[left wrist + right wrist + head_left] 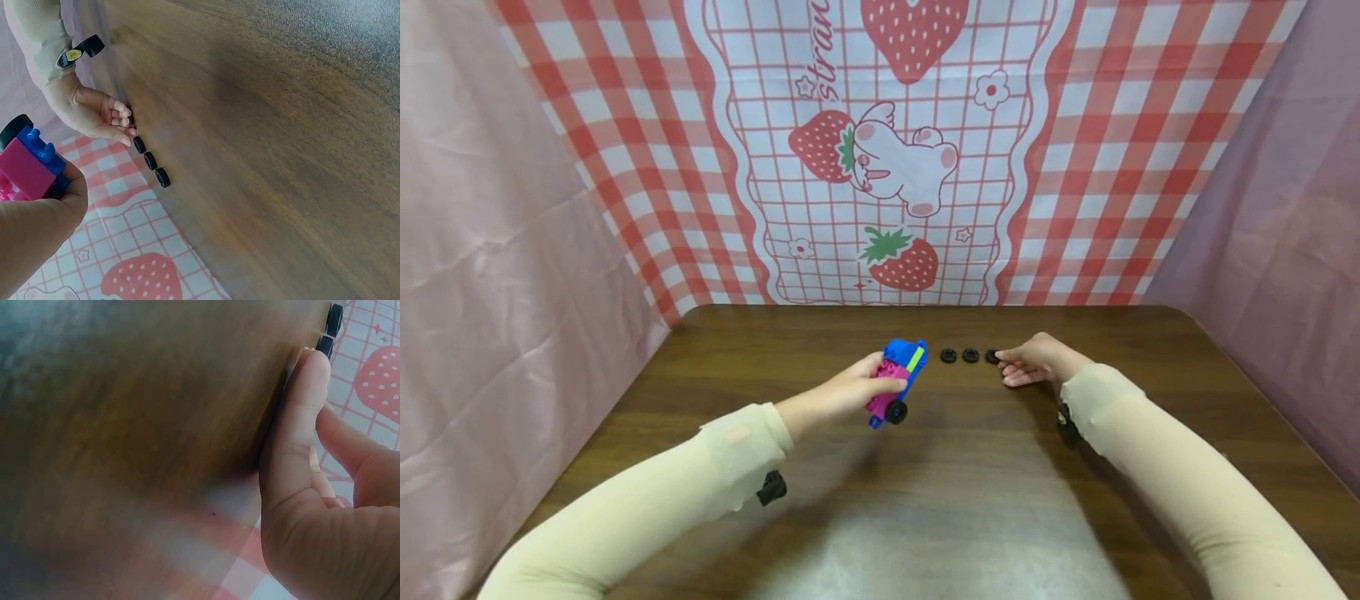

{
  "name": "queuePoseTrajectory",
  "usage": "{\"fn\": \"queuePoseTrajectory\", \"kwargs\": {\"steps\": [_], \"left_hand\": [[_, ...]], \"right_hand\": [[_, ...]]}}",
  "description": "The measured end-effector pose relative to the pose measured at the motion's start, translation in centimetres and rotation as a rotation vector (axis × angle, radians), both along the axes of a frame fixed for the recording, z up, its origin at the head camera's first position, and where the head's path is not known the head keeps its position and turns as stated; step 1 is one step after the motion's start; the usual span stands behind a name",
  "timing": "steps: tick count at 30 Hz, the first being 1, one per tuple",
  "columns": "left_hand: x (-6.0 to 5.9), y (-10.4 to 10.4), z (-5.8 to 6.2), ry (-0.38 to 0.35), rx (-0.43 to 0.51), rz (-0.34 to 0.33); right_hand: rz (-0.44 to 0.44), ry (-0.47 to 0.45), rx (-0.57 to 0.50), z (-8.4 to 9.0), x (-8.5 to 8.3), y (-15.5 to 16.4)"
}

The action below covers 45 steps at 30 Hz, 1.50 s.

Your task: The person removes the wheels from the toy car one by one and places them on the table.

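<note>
**Toy car held up, loose wheels touched**

A blue and pink toy car [895, 382] is gripped in the left hand [850, 392], lifted just above the brown table [970, 500] and tilted, one black wheel showing at its lower end. The left forearm is stretched forward from the near left. The right hand [1037, 360] is laid low on the table, fingers nearly straight and together, fingertips [124, 115] touching the nearest of three small black wheels [970, 356] set in a row beside the car.

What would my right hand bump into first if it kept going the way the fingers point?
The right hand points left along the row, so it meets the nearest black wheel, which the fingertips seem to touch already.
</note>
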<state>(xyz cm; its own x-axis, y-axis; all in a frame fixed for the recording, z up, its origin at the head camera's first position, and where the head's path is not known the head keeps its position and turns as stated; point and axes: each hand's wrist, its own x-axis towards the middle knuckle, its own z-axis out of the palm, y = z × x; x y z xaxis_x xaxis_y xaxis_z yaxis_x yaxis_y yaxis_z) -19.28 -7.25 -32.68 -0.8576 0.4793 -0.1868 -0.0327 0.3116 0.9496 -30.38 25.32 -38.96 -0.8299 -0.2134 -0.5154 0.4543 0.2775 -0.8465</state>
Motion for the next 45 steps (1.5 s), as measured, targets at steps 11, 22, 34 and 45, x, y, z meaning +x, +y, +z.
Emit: {"fn": "queuePoseTrajectory", "kwargs": {"steps": [11,22,34,45], "left_hand": [[-0.3,0.1,-0.2,-0.06,0.088,0.0],[-1.2,0.2,-0.7,-0.059,0.134,-0.09],[-1.9,-0.5,-0.7,-0.169,0.245,-0.077],[-2.6,-1.3,0.1,-0.188,0.362,-0.131]], "right_hand": [[-0.042,-0.013,-0.089,-0.4,0.6,0.1],[-0.014,-0.007,-0.117,-0.1,1.5,-0.1],[0.107,0.061,-0.07,1.5,3.5,-3.1],[0.223,0.125,-0.131,4.0,4.8,-6.2]]}}
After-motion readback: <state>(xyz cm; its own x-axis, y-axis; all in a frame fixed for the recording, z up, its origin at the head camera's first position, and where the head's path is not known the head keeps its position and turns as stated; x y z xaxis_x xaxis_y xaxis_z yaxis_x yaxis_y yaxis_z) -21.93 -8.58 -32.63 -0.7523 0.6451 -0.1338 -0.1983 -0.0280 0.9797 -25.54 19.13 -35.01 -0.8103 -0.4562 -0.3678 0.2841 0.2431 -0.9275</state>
